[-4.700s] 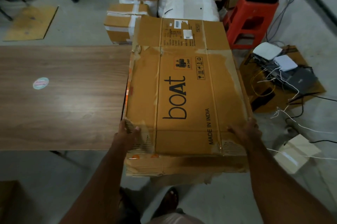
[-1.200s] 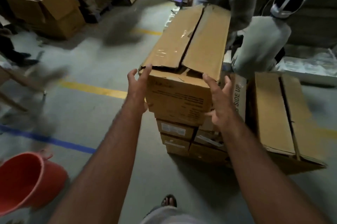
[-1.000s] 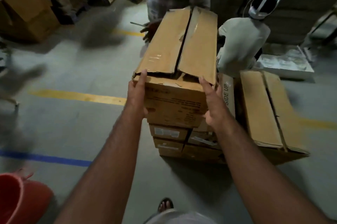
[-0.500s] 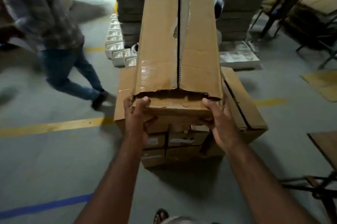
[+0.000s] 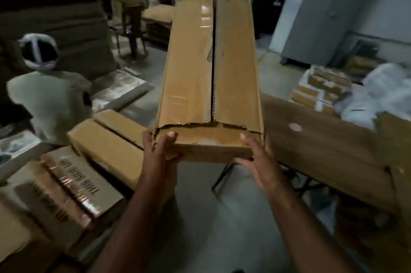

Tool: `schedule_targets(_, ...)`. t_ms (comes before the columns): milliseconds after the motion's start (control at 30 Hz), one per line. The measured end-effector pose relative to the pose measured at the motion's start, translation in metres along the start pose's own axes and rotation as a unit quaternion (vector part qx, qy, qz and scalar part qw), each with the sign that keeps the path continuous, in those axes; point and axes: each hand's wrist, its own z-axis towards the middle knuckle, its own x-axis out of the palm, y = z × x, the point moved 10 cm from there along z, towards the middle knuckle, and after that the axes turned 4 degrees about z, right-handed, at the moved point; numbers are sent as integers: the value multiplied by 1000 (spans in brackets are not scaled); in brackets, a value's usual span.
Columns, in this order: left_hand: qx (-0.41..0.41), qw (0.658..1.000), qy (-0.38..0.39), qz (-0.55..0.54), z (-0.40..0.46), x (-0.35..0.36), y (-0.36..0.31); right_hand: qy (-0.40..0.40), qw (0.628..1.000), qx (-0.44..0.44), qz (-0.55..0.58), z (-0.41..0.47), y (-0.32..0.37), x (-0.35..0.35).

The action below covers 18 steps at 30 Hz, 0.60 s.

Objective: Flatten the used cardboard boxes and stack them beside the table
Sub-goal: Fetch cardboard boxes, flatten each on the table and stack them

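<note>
I hold a long brown cardboard box [image 5: 209, 77] in the air in front of me, its far end pointing away. Its top flaps are closed with a dark slit down the middle and torn near edges. My left hand [image 5: 159, 150] grips the near left corner, thumb on top. My right hand [image 5: 258, 157] clasps the near right corner from the side and below. The wooden table [image 5: 329, 146] stands to the right, its top lower than the box.
Closed cardboard boxes [image 5: 84, 170] lie on the floor at left. A person in a pale shirt [image 5: 49, 95] crouches at far left. Small taped parcels [image 5: 322, 90] and white bags [image 5: 382, 97] sit beyond the table. Grey concrete floor [image 5: 222, 228] lies below my arms.
I took the long box off the stack with both hands and turned right with it. The stack now lies at lower left and the table has come into view.
</note>
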Motion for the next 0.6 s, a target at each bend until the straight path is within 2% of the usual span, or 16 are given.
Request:
schedule_targets(233,-41,991,123,41,12,177,70,-127,990,-34,47,11,31,-177)
schedule_targets(400,-77,975,193,79,5,297,128,-187,980,-36,47,38,49,-296)
schedule_targets(600,-109,958,235,124,22,387,179,-217,975,-20,35,82,54,-379)
